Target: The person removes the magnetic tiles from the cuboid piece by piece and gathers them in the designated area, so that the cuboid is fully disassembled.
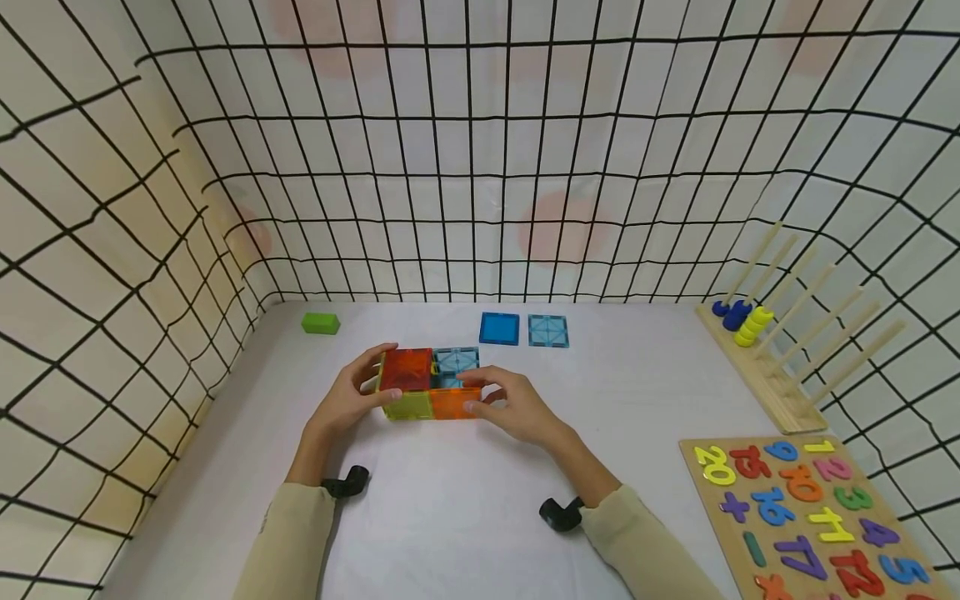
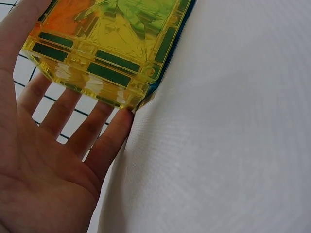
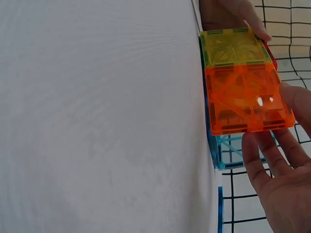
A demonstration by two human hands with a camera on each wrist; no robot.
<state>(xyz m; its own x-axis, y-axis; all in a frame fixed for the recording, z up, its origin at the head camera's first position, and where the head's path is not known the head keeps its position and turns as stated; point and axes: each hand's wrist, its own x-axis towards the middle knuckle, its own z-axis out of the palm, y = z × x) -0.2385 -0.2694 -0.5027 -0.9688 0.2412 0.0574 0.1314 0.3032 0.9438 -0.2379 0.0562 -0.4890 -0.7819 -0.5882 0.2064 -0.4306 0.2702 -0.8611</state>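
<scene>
A small box of translucent magnetic tiles stands on the white table between the hands. Its top left is a red tile (image 1: pixel 407 369). In front are a yellow tile (image 1: pixel 408 406) and an orange tile (image 1: pixel 455 404); a light blue tile (image 1: pixel 457 360) stands at the back right, where the top is open. My left hand (image 1: pixel 345 400) holds the left end, thumb in front; in the left wrist view its fingertips (image 2: pixel 125 116) touch the yellow end wall. My right hand (image 1: pixel 525 408) pinches the orange tile at its right end, thumb and fingers on different edges in the right wrist view.
Behind the box lie a dark blue tile (image 1: pixel 499 328) and a light blue tile (image 1: pixel 548 331). A green block (image 1: pixel 321 323) sits back left. On the right are a wooden peg rack (image 1: pixel 780 383) with beads and a number board (image 1: pixel 738 508). Black wire mesh (image 1: pixel 480 175) surrounds the table.
</scene>
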